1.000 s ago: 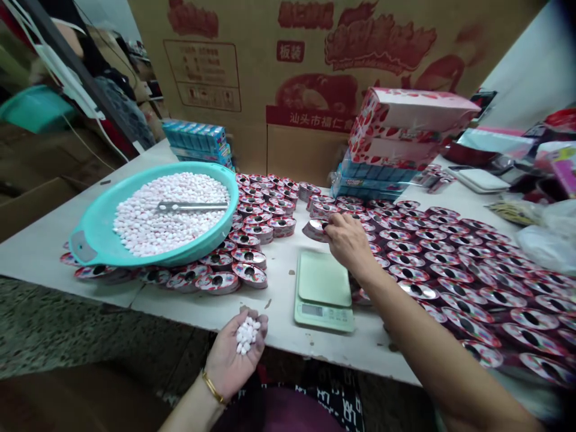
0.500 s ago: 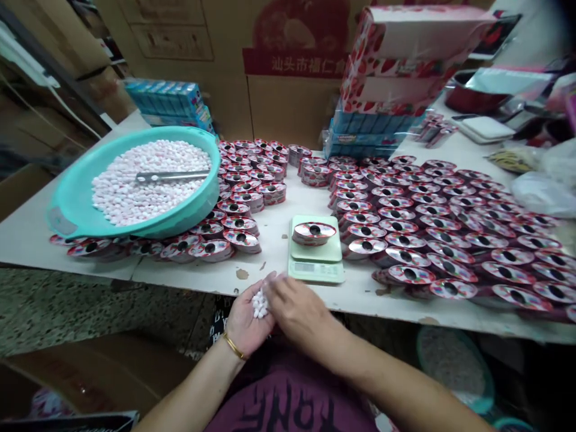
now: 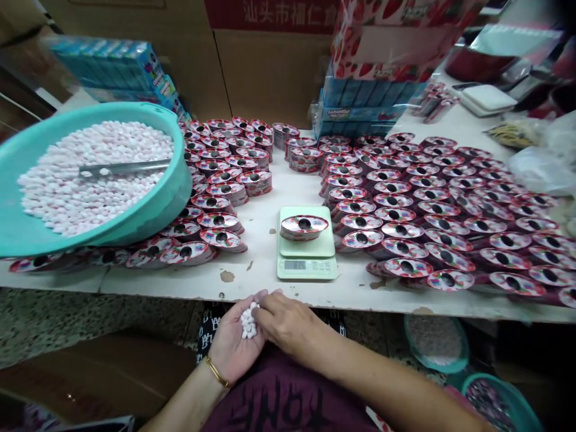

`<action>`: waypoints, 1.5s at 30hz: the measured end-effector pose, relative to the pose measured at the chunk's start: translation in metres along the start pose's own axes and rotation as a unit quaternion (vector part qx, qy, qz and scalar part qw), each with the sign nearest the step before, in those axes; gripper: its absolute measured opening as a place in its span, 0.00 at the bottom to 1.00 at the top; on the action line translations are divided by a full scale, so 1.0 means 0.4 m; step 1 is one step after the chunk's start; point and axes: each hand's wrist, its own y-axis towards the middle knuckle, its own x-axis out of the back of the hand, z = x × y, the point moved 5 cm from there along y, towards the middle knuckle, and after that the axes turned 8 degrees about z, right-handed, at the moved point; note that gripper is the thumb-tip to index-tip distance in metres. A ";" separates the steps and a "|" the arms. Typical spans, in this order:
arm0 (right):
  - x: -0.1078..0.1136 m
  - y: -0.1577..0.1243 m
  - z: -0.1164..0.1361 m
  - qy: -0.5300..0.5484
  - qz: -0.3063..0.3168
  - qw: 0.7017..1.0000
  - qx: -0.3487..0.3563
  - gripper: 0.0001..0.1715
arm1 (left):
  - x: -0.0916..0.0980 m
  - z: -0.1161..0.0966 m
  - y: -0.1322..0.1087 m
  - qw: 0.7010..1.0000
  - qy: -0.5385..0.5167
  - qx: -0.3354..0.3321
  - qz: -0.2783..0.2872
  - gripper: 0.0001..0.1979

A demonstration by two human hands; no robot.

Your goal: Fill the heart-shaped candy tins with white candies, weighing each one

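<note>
The fingertips of the bare right hand [image 3: 294, 330] are partly hidden behind its own bent fingers, so I cannot tell whether they pinch anything; they reach over the palm of the left hand [image 3: 236, 351], which is turned up and cupped. The left hand's far fingers are also covered by the right hand, and the 2 hands touch. The lower layers of the small heap in the palm cannot be made out. The digits on the grey display [image 3: 295, 265] are too small to read surely. The large round turquoise plastic basin [image 3: 182, 180] is cut off at the left edge, and the tall pink strawberry-printed carton stack [image 3: 382, 54] at the top.

In the left palm, just beyond a thin gold-coloured bracelet [image 3: 216, 373], lie the small rounded white candies [image 3: 248, 329], matte and loosely heaped.

Beyond the hands, an oval red-and-white patterned pack [image 3: 292, 225] with a dark round hole in its top face lies flat on the pale green rectangular scale [image 3: 326, 269]. Its shiny top catches the light. Many similar oval packs [image 3: 407, 247] stand in close rows to the right of the scale.
</note>
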 end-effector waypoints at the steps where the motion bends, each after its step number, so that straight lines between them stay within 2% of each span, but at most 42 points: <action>1: -0.001 -0.001 -0.002 0.006 0.002 1.000 0.002 0.08 | 0.000 0.001 0.002 1.000 -0.004 0.001 -0.003 0.10; 4: 0.001 -0.005 -0.013 0.036 -0.005 0.999 0.004 0.09 | 0.000 0.002 0.009 1.000 -0.014 0.006 -0.005 0.08; 6: 0.022 -0.010 -0.029 0.068 -0.031 0.997 0.008 0.09 | -0.003 -0.002 0.014 1.000 -0.016 -0.001 0.004 0.09; 9: 0.097 -0.023 -0.080 0.094 -0.120 0.988 0.006 0.10 | -0.016 -0.010 0.018 0.999 -0.005 -0.013 0.030 0.09; 11: 0.161 -0.031 -0.131 0.071 -0.183 0.980 -0.018 0.11 | -0.025 -0.014 0.017 0.999 0.006 -0.009 0.036 0.09; 13: 0.214 -0.033 -0.184 0.026 -0.220 0.974 -0.053 0.11 | -0.031 -0.017 0.014 0.999 0.009 -0.005 0.034 0.09; 15: 0.244 -0.026 -0.228 -0.021 -0.221 0.972 -0.082 0.11 | -0.034 -0.020 0.011 0.999 0.008 -0.009 0.034 0.08; 18: 0.254 -0.009 -0.267 -0.068 -0.196 0.973 -0.105 0.12 | -0.033 -0.020 0.009 0.999 0.006 -0.013 0.039 0.08; 21: 0.258 -0.005 -0.268 -0.083 -0.186 0.972 -0.114 0.14 | -0.028 -0.020 0.007 0.999 0.002 -0.013 0.041 0.08; 23: 0.275 -0.019 -0.247 -0.075 -0.210 0.969 -0.107 0.13 | -0.024 -0.021 0.004 0.999 -0.002 -0.011 0.038 0.08; 27: 0.322 -0.088 -0.194 -0.037 -0.328 0.939 -0.098 0.11 | -0.010 -0.026 -0.002 1.000 0.001 0.002 0.022 0.07; 30: 0.330 -0.153 -0.178 -0.011 -0.418 0.899 -0.132 0.13 | -0.011 -0.024 -0.006 0.998 -0.004 0.027 0.059 0.06; 32: 0.320 -0.184 -0.180 0.006 -0.449 0.880 -0.154 0.13 | -0.013 -0.019 -0.008 0.996 -0.008 0.039 0.081 0.07; 38: 0.299 -0.202 -0.200 0.030 -0.458 0.870 -0.179 0.11 | -0.009 -0.005 -0.012 0.996 0.011 0.043 0.076 0.06; 45: 0.289 -0.094 -0.222 0.057 -0.369 0.921 -0.111 0.11 | -0.003 -0.001 -0.017 0.996 0.019 0.031 0.080 0.06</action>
